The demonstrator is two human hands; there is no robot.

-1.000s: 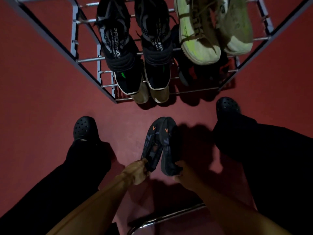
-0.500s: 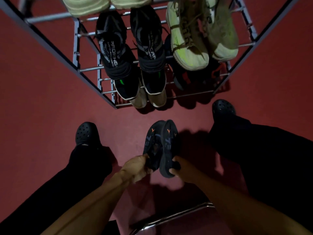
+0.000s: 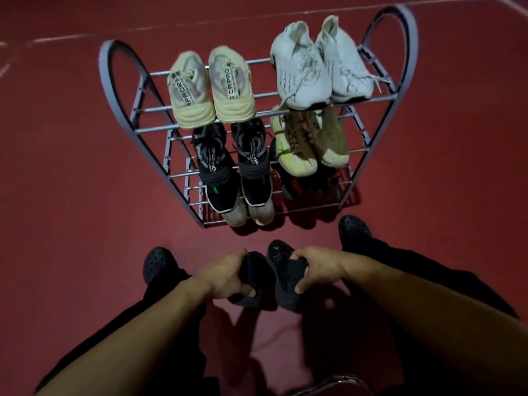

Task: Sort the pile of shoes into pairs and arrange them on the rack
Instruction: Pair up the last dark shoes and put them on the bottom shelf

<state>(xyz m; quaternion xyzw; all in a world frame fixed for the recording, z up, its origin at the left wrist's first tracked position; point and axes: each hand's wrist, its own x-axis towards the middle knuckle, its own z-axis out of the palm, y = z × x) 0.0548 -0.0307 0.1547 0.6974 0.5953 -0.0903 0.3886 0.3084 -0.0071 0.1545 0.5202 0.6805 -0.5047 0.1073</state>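
The left hand (image 3: 225,277) and right hand (image 3: 317,267) each gripped one dark shoe (image 3: 283,278), side by side, before the rack (image 3: 380,155).

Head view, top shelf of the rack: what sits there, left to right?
Cream shoe → its cream mate → white sneaker → second white sneaker, all on the rack.

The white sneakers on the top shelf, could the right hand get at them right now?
Probably not straight away: the right hand grips a black shoe. The white sneakers sit uncovered on the rack, so the way looks free otherwise.
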